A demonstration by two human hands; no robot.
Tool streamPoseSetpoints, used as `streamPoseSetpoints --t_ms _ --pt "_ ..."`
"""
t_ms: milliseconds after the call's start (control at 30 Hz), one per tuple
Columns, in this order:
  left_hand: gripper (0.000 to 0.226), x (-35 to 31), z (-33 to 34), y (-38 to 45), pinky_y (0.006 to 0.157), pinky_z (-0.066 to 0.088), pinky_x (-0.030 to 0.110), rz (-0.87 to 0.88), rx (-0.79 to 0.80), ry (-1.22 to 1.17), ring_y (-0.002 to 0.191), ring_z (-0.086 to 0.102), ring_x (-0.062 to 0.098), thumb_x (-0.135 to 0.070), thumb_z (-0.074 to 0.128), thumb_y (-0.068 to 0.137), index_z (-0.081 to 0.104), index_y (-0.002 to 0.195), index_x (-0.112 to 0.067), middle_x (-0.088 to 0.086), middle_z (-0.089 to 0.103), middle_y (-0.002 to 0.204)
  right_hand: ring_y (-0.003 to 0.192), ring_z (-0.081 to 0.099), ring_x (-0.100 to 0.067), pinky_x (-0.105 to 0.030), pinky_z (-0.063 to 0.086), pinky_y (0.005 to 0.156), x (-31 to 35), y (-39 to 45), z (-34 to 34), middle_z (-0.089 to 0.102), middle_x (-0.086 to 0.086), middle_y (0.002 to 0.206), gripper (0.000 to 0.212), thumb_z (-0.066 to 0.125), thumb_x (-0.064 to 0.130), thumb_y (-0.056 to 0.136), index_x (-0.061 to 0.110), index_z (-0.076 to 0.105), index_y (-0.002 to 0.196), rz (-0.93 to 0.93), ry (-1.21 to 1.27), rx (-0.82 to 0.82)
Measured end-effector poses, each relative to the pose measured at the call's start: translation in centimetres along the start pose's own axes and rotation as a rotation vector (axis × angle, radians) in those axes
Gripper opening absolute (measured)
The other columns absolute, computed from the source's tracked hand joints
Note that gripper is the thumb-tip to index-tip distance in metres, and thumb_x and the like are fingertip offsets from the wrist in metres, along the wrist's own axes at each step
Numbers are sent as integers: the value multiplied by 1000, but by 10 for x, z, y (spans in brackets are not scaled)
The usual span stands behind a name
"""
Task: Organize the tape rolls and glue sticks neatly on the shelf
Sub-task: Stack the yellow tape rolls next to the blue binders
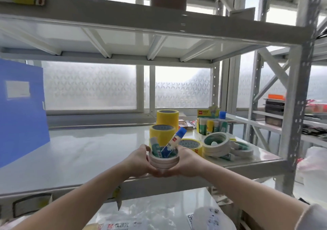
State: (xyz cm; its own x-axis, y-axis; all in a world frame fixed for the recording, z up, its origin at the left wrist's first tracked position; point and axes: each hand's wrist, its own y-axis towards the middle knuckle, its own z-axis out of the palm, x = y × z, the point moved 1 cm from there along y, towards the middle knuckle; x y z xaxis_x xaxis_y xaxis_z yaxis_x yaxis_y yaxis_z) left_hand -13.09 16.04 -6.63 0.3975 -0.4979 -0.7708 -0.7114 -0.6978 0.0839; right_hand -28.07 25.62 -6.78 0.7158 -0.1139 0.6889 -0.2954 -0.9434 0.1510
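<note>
Grip: left hand (139,160) and right hand (185,160) both curl around a stack of two masking tape rolls (164,161), held just above the shelf's (79,151) front edge.
In the stack's core: two glue sticks (172,143), one tilted with a blue cap.
Yellow tape rolls (167,119): three, just behind the hands.
Loose masking rolls (216,143): about three, on the right.
Glue box (211,123): one, several sticks upright.
Blue folder (21,109): one, on the left.

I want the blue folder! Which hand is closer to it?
Left. The left hand grips the masking tape stack, on the blue folder's side; the right hand holds its far side.
</note>
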Motion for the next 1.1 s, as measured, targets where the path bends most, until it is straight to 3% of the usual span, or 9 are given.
streamPoseSetpoints --t_ms 100,233,367,633,933,1100 --pt "72 -3 8 10 60 47 10 16 -12 -16 76 58 5 -8 87 61 37 114 -13 -3 59 85 96 65 -7 -28 54 90 -6 5 -8 69 6 106 79 85 47 47 23 54 116 13 -37 5" --pt "83 -4 16 26 81 53 26 14 -14 -41 93 61 17 -12 91 52 40 117 -13 2 62 97 101 62 -12 -29 53 91 -15 11 -17 65 4 112 82 83 45 48 21 53 120 47 -113 -20" --pt "83 -5 22 38 91 52 34 12 -24 -31 100 62 20 -16 90 48 39 113 -17 5 64 104 101 61 -12 -27 52 91 -23 14 -22 64 3 113 80 85 37 53 21 51 123 65 -103 -51" --pt "87 0 27 49 92 52 38 13 -37 -88 99 64 22 -11 90 51 40 122 -14 8 66 105 106 59 -14 -26 48 94 -28 18 -25 63 2 118 80 86 30 59 18 49 129 60 -89 -86" --pt "101 -4 28 48 92 52 39 -9 -37 -71 99 64 21 -25 86 32 42 122 -14 7 66 106 104 55 -12 -20 44 91 -25 17 -26 60 1 122 80 85 27 63 17 47 131 84 -99 -76" --pt "95 -4 28 47 93 52 41 -17 -33 -93 101 63 23 -16 88 42 41 125 -11 9 65 108 105 55 -11 -21 45 91 -26 17 -26 60 1 123 84 86 27 62 17 44 134 99 -89 -70"
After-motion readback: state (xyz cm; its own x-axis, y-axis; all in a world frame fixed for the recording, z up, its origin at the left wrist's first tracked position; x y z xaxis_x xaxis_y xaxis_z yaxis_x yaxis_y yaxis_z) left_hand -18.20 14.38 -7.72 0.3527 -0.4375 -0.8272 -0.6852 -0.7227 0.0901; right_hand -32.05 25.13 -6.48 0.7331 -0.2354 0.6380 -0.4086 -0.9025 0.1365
